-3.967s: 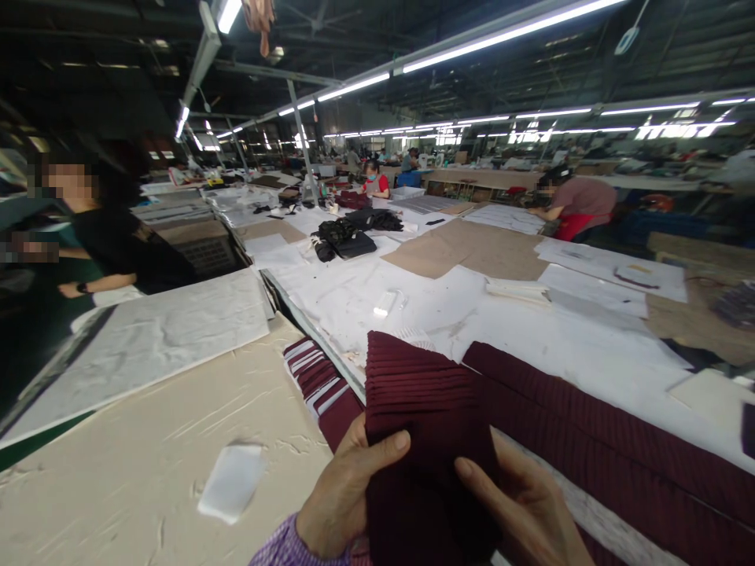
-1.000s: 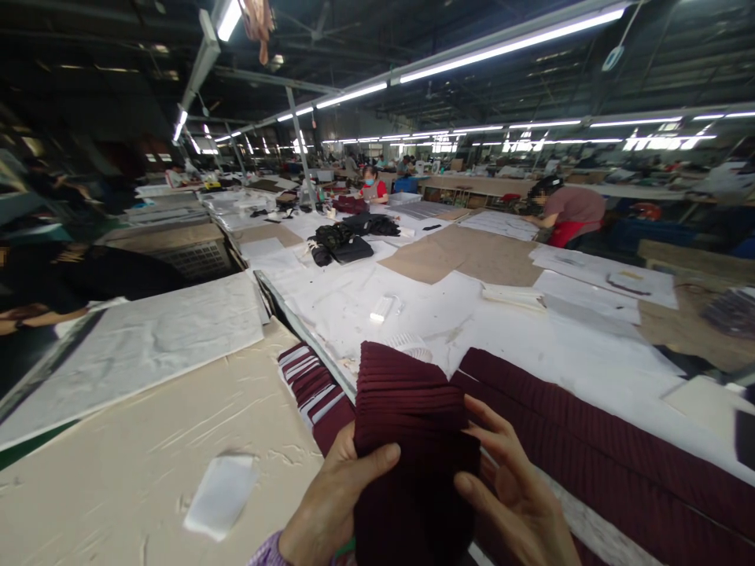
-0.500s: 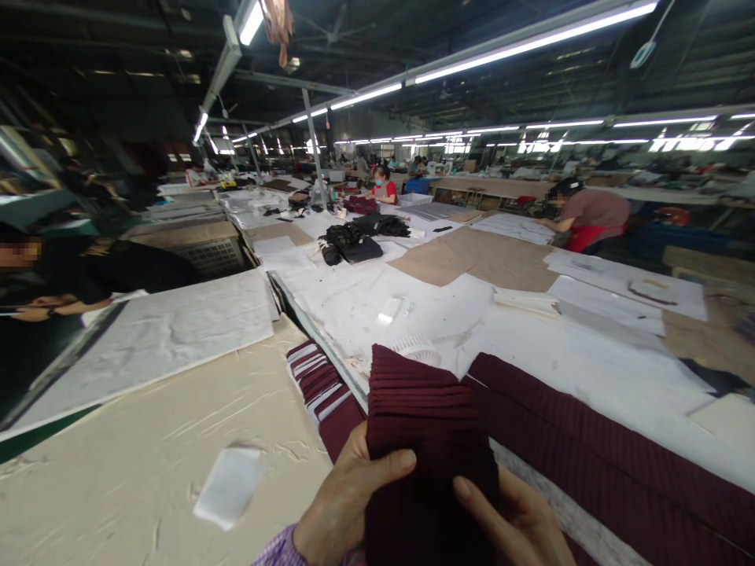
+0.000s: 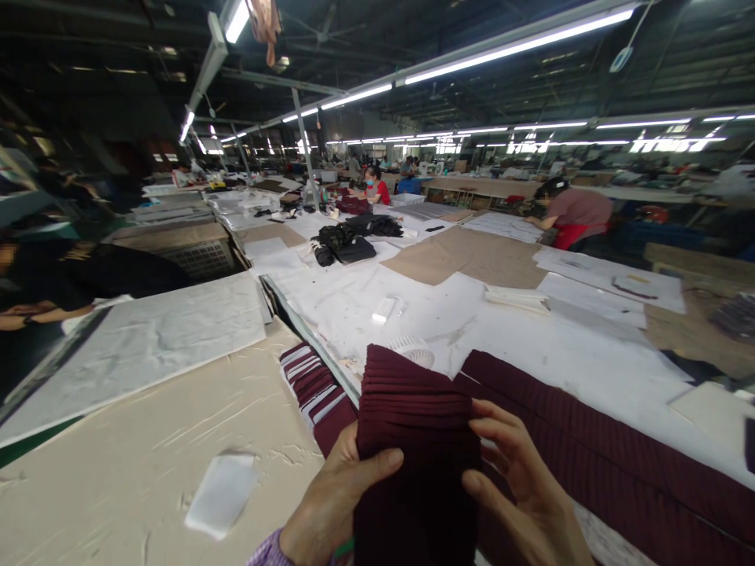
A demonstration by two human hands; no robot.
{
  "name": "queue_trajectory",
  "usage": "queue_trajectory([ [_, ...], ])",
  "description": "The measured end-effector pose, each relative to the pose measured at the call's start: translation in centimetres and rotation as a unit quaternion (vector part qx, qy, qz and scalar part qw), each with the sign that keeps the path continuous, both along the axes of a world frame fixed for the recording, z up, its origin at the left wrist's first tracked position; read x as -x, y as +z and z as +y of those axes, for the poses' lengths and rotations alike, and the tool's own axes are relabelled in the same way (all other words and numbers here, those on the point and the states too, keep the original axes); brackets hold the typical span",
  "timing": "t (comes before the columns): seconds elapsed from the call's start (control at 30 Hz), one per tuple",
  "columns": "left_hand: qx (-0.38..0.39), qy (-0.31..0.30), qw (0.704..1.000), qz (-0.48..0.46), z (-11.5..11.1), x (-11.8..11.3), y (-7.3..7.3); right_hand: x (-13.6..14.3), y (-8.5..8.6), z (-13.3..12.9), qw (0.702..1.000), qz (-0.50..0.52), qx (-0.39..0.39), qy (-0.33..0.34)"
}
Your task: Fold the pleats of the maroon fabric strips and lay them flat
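A stack of dark maroon fabric pieces (image 4: pixel 416 456), fanned into ridges at its upper end, is at the bottom centre. My left hand (image 4: pixel 348 491) is closed on its left side, thumb lying on top and fingers hidden beneath. At the right edge of the stack, my right hand (image 4: pixel 519 479) has its fingers apart, with fingertips and thumb at the fabric's edge. More maroon pieces lie in a long overlapping row (image 4: pixel 590 432) to the right. Left of the stack, maroon pieces with pale layers between them (image 4: pixel 315 389) rest on the cream-covered table (image 4: pixel 147 440).
A white patch (image 4: pixel 221 495) lies on the cream cover. Beyond my hands are a white fan (image 4: pixel 413 352), brown paper (image 4: pixel 472 255) and a black fabric pile (image 4: pixel 354 238). People work at left (image 4: pixel 88 275) and right (image 4: pixel 575 208).
My right hand has loosened from the stack, its fingers lifting and spreading at the right edge. My left hand keeps its hold. The view has shifted slightly to the right.
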State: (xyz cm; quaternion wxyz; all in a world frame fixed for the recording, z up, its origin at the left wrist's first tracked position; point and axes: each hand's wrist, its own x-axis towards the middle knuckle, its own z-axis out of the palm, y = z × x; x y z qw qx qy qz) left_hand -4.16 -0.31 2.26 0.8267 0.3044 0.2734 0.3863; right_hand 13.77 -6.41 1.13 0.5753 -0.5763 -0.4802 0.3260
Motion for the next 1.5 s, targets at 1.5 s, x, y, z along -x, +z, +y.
queue_trajectory([
  [1.5,0.002,0.03,1.0,-0.005,0.6,-0.6,-0.2,0.2,-0.3,-0.1,0.978,0.068,0.114,0.159],
])
